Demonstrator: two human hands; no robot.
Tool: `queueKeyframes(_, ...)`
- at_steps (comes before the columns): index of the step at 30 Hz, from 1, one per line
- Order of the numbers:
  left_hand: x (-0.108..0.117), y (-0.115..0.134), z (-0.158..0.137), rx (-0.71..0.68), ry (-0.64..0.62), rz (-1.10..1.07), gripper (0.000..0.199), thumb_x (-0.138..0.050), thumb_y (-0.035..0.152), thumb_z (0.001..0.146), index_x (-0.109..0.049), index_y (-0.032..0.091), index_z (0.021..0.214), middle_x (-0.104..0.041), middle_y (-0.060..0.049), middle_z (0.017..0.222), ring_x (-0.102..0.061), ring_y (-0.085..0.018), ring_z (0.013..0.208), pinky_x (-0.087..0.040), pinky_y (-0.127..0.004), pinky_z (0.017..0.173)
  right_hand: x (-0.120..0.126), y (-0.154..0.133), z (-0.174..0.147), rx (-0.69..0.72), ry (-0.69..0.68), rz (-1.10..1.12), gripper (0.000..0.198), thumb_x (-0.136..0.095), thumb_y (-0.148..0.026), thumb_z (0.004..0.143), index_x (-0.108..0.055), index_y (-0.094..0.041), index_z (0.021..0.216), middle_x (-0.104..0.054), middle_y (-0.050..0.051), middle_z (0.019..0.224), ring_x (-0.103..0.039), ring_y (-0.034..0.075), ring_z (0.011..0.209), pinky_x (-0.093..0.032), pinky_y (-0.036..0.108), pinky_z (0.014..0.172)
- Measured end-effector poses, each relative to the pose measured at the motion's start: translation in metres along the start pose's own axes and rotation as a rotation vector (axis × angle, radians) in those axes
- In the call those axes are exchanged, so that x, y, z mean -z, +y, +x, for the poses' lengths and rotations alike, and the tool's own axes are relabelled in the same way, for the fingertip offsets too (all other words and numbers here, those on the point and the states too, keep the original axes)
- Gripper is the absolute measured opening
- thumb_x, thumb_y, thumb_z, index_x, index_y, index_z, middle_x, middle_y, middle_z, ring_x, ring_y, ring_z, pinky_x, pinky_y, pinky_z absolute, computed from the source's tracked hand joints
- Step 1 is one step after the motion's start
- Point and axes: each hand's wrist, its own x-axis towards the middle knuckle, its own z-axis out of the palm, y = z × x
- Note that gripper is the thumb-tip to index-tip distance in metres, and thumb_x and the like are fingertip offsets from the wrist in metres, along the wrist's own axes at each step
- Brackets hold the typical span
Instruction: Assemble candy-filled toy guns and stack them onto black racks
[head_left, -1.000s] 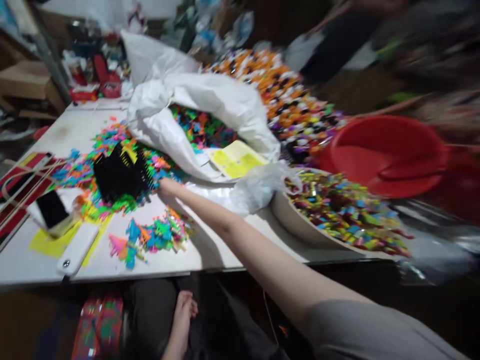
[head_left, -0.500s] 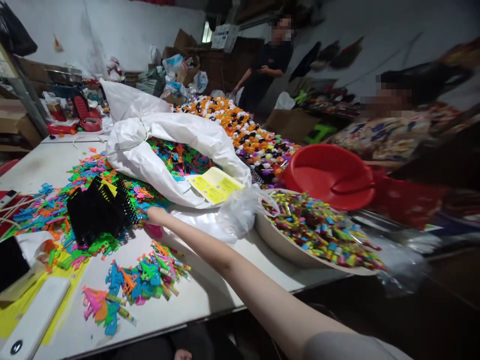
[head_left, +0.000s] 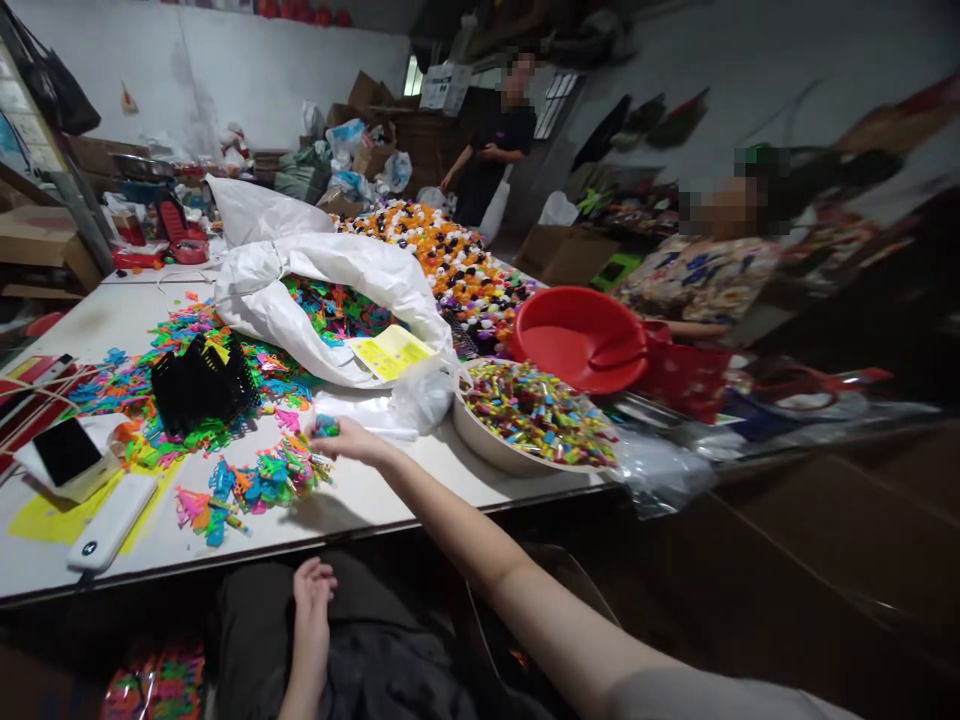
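Note:
My right hand point(head_left: 346, 440) is closed on a small blue-green plastic piece point(head_left: 325, 424), just above the table point(head_left: 375, 490). Below and left of it lies a row of colourful plastic pieces point(head_left: 262, 478), some with small striped tubes sticking out. Behind spreads a larger heap of loose plastic pieces point(head_left: 135, 385), with a black slatted holder point(head_left: 199, 390) on it. More pieces fill the mouth of a white sack point(head_left: 292, 340). My left hand point(head_left: 313, 585) rests over my lap, fingers loosely curled and apart, holding nothing.
A cream basin point(head_left: 487, 445) heaped with small wrapped tubes stands to the right, beside a red basin point(head_left: 551, 335). A phone point(head_left: 66, 450) and a white power bank point(head_left: 112, 522) lie at left. Two people point(head_left: 495, 140) are across the table, near a pile of orange, white and black items point(head_left: 442, 250).
My right hand has come back from the heap beside the black holder toward the row, carrying a blue-green piece. My left hand has come more fully into view as the camera shifted.

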Motion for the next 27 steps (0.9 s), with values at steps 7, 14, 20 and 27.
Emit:
queueKeyframes(7, -0.034, 0.055, -0.031, -0.066, -0.032, -0.249, 0.066, -0.063, 0.053, 0.074, -0.037, 0.029, 0.129, -0.048, -0.011, 0.134, -0.05, -0.02, 0.121, -0.046, -0.028, 0.091, -0.084, 0.023, -0.11, -0.032, -0.149, -0.093, 0.019, -0.061, -0.026, 0.071, -0.065, -0.016, 0.086, -0.059, -0.003, 0.074, -0.05, 0.009, 0.067, -0.041, 0.02, 0.066)
queueKeyframes(14, -0.049, 0.042, -0.046, 0.092, 0.162, -0.356, 0.016, -0.049, 0.03, 0.087, -0.058, 0.019, 0.095, -0.068, -0.005, 0.095, -0.064, -0.013, 0.09, -0.049, -0.024, 0.084, -0.101, 0.036, -0.143, -0.155, -0.043, -0.039, 0.011, -0.064, -0.025, 0.066, -0.063, -0.018, 0.075, -0.054, -0.005, 0.068, -0.048, 0.008, 0.063, -0.039, 0.018, 0.062)
queueKeyframes(20, -0.044, 0.037, -0.053, 0.186, 0.065, -0.401, 0.023, -0.05, 0.027, 0.086, -0.061, 0.02, 0.105, -0.068, -0.005, 0.1, -0.065, -0.011, 0.086, -0.053, -0.02, 0.075, -0.111, 0.04, -0.15, -0.284, 0.137, 0.397, 0.025, -0.059, -0.025, 0.072, -0.065, -0.017, 0.094, -0.062, -0.002, 0.074, -0.054, 0.008, 0.061, -0.045, 0.021, 0.062)
queueKeyframes(27, -0.042, 0.025, -0.071, 0.316, -0.011, -0.306, 0.03, -0.046, 0.017, 0.087, -0.06, 0.016, 0.114, -0.068, -0.01, 0.102, -0.067, -0.015, 0.085, -0.056, -0.025, 0.074, -0.119, 0.049, -0.148, -0.185, 0.378, -0.151, 0.041, -0.06, -0.029, 0.071, -0.062, -0.026, 0.112, -0.068, 0.001, 0.091, -0.061, 0.016, 0.085, -0.046, 0.03, 0.086)
